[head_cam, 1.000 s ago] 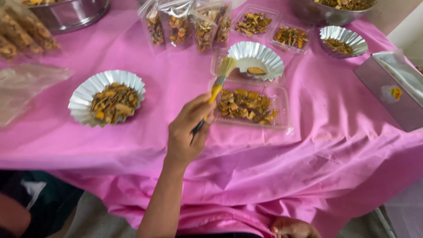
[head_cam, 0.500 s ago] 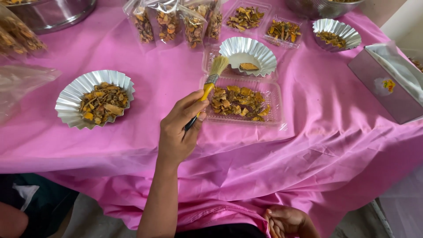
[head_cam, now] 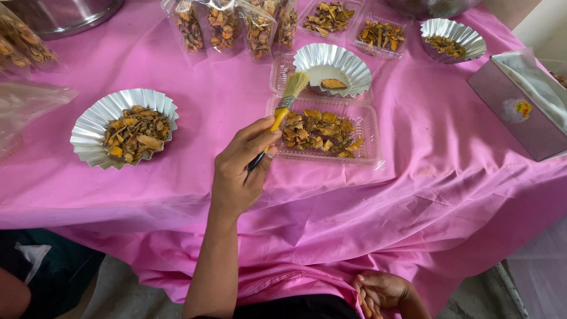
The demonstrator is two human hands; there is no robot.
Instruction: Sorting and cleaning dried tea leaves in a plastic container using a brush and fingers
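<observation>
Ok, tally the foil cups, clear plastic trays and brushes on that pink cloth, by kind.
foil cups: 3
clear plastic trays: 4 (one sits under the centre cup)
brush: 1
Total: 8

pink tablecloth (head_cam: 413, 195) | foil dish of dried pieces at left (head_cam: 125, 127) | sealed clear bags at top (head_cam: 236, 26) | two small clear trays at top (head_cam: 354, 26) | foil dish top right (head_cam: 453, 36) | steel bowl top left (head_cam: 59, 18) | grey box at right (head_cam: 520, 103)
</observation>
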